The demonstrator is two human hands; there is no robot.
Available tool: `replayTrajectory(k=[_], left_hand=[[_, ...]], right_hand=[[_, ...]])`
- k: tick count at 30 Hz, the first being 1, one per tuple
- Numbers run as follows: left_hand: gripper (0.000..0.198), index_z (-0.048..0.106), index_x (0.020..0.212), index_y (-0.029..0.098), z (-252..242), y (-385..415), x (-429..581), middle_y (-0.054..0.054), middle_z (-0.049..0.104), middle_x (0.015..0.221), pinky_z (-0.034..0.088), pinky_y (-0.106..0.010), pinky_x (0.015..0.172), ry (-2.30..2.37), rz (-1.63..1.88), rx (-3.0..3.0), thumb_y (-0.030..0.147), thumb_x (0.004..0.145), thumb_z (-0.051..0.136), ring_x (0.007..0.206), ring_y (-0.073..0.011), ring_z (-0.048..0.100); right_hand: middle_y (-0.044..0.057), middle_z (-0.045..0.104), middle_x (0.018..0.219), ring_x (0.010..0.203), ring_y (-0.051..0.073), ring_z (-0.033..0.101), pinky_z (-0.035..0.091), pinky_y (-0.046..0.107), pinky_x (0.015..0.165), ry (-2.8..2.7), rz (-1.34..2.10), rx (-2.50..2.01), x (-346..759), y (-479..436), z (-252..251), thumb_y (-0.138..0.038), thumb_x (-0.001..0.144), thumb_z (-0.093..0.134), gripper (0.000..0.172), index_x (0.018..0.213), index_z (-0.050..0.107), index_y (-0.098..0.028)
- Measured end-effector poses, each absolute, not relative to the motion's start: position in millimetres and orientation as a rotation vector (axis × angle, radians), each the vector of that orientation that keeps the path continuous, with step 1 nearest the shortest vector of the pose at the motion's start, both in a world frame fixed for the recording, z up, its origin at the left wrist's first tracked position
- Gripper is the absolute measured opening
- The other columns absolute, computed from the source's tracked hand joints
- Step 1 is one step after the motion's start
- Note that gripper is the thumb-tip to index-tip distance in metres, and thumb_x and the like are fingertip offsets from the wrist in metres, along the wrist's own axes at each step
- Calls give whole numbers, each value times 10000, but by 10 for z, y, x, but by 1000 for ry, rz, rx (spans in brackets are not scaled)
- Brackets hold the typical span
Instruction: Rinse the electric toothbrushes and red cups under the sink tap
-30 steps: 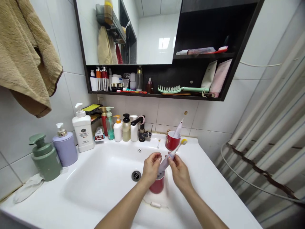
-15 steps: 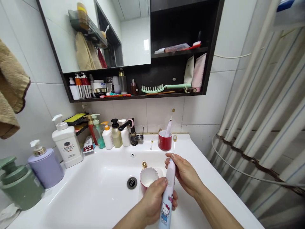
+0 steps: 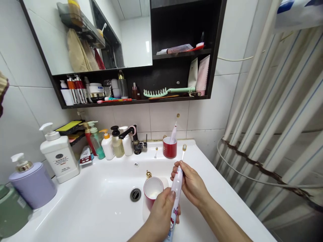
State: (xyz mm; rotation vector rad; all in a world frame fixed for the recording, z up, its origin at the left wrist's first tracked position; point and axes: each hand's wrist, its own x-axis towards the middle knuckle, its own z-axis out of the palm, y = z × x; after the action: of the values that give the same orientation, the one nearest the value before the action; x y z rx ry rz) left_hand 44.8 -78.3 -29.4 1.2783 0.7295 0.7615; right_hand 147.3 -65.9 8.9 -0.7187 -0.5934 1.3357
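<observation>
A: Hands?
B: Left hand (image 3: 161, 212) wrapped around the handle of an electric toothbrush (image 3: 177, 184), thumb on the front face. Right hand (image 3: 193, 184) has its fingers closed on the neck end.
A: Toothbrush position?
B: Held over the right side of the sink (image 3: 101, 205), tilted, brush head (image 3: 184, 148) up and away from the person. Cartoon print low on the handle.
A: Next out?
B: Red cup (image 3: 149, 202), white inside, just left of the toothbrush, partly behind the left hand. Can't tell if they touch. Drain (image 3: 135, 195) left of that cup.
A: Back ledge?
B: Second red cup (image 3: 170, 150), with a second electric toothbrush (image 3: 174, 133) leaning in it, bristles up. Loose brush head (image 3: 155, 152) lies left of it, then the black faucet (image 3: 137, 143), then a row of pump bottles (image 3: 117, 146).
A: Wall?
B: Dark cabinet (image 3: 214, 53). Mint hairbrush (image 3: 166, 91) on its bottom shelf, mirror (image 3: 136, 42) above left.
</observation>
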Motion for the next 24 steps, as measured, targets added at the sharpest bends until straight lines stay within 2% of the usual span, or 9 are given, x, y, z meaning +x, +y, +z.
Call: replayTrajectory(k=[8,24], left_hand=[[399,366,732,155,-310,-855,506,38,404,511,264,-184,375,755,767,1237,535,644,285,359,-40,364],[358,359,686,150,-346,-865,504,43,404,474,261,-192,374,753,756,1175,497,673,273,334,-42,367]], right_hand=[[-67,395,455,414,46,376,340,179,429,-512,1347,-659,1413,-626,38,-307,665,462,128,637,462,-181],[-65,380,446,394,45,360,340,182,413,-493,1395,-697,1457,-604,-1,-326,651,470,153,598,460,-183]])
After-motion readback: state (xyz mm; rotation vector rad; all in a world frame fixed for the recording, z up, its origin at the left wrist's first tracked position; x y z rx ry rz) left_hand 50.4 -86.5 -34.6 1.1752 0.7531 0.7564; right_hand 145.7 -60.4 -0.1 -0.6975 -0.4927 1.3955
